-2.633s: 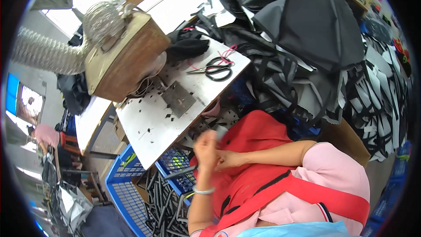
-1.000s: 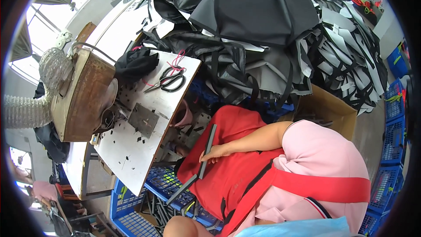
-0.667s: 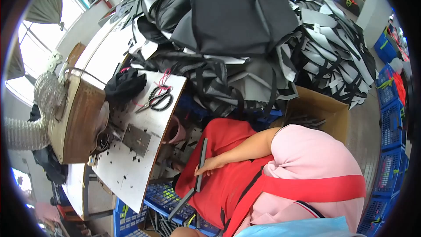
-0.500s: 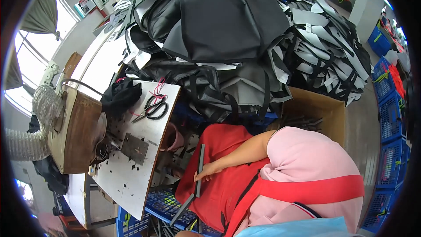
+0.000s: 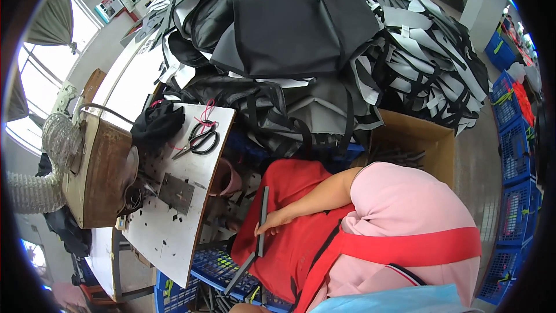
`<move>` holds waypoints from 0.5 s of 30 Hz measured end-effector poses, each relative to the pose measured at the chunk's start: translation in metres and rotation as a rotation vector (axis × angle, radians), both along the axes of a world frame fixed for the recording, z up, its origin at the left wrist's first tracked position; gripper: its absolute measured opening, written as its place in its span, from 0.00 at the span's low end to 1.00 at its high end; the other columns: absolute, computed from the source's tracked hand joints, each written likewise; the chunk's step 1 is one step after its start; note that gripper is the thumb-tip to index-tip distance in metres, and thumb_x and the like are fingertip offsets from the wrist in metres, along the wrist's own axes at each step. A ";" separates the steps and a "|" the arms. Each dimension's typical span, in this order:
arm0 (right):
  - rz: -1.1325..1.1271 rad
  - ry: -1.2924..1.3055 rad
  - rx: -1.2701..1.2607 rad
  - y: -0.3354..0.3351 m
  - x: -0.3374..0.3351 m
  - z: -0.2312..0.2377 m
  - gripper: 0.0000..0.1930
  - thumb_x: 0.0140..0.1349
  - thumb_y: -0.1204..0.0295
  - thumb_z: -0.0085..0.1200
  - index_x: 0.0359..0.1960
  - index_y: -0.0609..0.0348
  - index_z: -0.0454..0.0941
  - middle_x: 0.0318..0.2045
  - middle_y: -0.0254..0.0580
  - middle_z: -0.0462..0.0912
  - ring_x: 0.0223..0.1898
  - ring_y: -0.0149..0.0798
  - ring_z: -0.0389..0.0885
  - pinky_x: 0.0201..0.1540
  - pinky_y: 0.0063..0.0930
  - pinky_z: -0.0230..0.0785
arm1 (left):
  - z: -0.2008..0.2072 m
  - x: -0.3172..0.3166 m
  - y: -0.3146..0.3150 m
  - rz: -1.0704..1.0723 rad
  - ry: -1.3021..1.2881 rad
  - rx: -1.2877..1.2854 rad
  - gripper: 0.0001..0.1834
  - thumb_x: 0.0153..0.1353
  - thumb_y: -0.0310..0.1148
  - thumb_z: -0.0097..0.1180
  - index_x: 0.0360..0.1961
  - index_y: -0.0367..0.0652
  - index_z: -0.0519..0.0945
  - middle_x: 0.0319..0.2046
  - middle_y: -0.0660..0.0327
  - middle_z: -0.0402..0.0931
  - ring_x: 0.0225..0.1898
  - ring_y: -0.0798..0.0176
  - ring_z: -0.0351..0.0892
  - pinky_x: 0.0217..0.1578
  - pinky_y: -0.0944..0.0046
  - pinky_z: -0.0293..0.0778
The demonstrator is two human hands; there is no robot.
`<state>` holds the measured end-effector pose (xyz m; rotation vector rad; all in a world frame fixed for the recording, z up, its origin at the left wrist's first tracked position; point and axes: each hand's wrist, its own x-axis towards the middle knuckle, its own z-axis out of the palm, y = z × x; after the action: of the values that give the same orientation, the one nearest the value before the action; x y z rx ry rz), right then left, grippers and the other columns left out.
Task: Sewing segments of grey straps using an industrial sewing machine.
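Note:
My right hand (image 5: 272,222) is over the red apron (image 5: 301,197) on my lap, its fingers closed round the middle of a narrow dark grey strip (image 5: 264,203). That strip stands lengthwise across the lap, and its lower end meets a second grey strip (image 5: 241,273) lying slantwise over the apron's edge and a blue crate (image 5: 217,266). Only a patch of skin shows at the bottom edge, apparently my left arm; the left hand itself is out of sight.
Left of my lap, a white worktable (image 5: 156,243) carries a machine (image 5: 104,171), black-handled scissors (image 5: 202,138) and dark scraps. A cardboard box (image 5: 437,142) holds dark strips. Behind it rise heaps of black and grey fabric pieces (image 5: 301,20). Blue crates (image 5: 515,211) line the right side.
The whole view has shifted slightly upward and left. My right hand keeps the same hold on the grey strip.

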<state>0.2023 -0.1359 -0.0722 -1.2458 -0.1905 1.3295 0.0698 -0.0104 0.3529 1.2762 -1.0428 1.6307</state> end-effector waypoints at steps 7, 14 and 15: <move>0.000 -0.023 -0.005 -0.001 0.000 0.001 0.14 0.61 0.53 0.59 0.43 0.42 0.84 0.26 0.27 0.81 0.23 0.23 0.73 0.22 0.16 0.63 | -0.002 -0.002 -0.001 0.010 0.003 -0.003 0.34 0.64 0.46 0.44 0.65 0.34 0.60 0.68 0.45 0.51 0.70 0.45 0.46 0.56 0.47 0.51; 0.001 -0.032 0.005 -0.004 0.000 0.007 0.16 0.62 0.53 0.58 0.46 0.43 0.82 0.28 0.27 0.80 0.24 0.23 0.73 0.23 0.16 0.63 | -0.004 -0.007 0.001 0.022 0.013 -0.006 0.33 0.65 0.46 0.44 0.65 0.34 0.60 0.68 0.45 0.52 0.70 0.45 0.47 0.56 0.48 0.51; -0.001 -0.032 0.008 -0.005 -0.001 0.007 0.16 0.62 0.53 0.58 0.46 0.43 0.82 0.28 0.26 0.80 0.25 0.22 0.73 0.23 0.16 0.63 | -0.005 -0.007 0.001 0.023 0.014 -0.008 0.33 0.65 0.46 0.44 0.65 0.34 0.60 0.68 0.45 0.52 0.70 0.46 0.47 0.56 0.48 0.51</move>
<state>0.2012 -0.1413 -0.0648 -1.2608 -0.2178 1.3072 0.0624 -0.0094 0.3481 1.2975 -1.0154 1.6393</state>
